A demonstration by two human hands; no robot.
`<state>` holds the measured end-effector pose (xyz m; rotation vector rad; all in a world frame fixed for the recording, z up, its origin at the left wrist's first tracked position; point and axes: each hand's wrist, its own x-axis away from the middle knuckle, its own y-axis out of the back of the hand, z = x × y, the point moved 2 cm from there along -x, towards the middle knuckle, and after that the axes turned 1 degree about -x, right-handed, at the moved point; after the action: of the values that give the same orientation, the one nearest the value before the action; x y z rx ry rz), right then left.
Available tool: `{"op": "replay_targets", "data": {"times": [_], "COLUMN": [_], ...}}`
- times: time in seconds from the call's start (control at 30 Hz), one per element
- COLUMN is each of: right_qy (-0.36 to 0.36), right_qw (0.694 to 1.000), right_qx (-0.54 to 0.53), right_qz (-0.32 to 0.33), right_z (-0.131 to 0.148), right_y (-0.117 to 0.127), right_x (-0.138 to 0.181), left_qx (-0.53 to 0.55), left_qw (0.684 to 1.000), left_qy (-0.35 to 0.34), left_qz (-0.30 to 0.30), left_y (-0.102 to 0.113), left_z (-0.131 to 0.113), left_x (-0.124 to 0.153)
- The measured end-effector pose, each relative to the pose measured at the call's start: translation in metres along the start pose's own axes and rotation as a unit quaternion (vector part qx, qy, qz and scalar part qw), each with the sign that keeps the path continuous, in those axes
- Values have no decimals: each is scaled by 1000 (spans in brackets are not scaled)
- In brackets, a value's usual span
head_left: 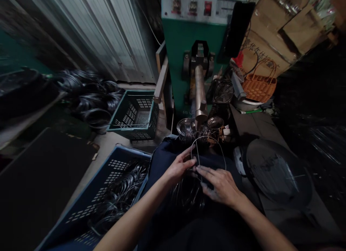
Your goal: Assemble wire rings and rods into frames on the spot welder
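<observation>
A thin wire bent into a loop [222, 149] stands up in front of me, between my hands. My left hand [180, 167] pinches the wire at its left side, the index finger stretched along it and the thumb pressed in. Fingertips of my right hand [220, 182] close on the wire a little lower, close to the left thumb. Below both hands, a bundle of wire rings [187, 197] lies on my dark-clothed lap, partly hidden by the right hand. Just beyond the loop, more wire rings [185, 127] hang by the machine's lower end.
Ahead stands a green machine [177, 38] with a metal cylinder arm [200, 88]. To my left are a blue crate [81, 204] with wire pieces, a green crate [129, 132] and black wire coils [94, 99]. A round dark stool seat [278, 171] and a wicker basket [259, 87] are at right.
</observation>
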<state>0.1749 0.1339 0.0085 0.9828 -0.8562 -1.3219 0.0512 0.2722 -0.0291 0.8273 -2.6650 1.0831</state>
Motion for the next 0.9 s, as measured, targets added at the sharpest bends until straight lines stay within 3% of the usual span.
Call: {"op": "replay_targets", "data": {"times": [0.37, 0.9], "right_qy": [-11, 14], "right_qw": [999, 998], "right_qx": [-18, -11], "right_qz": [-34, -62], "right_z": [-12, -10], "right_y": [14, 18], "right_x": [-13, -10], "left_qx": [41, 82], "left_qw": [998, 995], "left_qy": [-22, -41], "left_qz": [44, 47], "left_y": [-3, -8], "left_z": [-9, -8], "left_x": [-21, -17]}}
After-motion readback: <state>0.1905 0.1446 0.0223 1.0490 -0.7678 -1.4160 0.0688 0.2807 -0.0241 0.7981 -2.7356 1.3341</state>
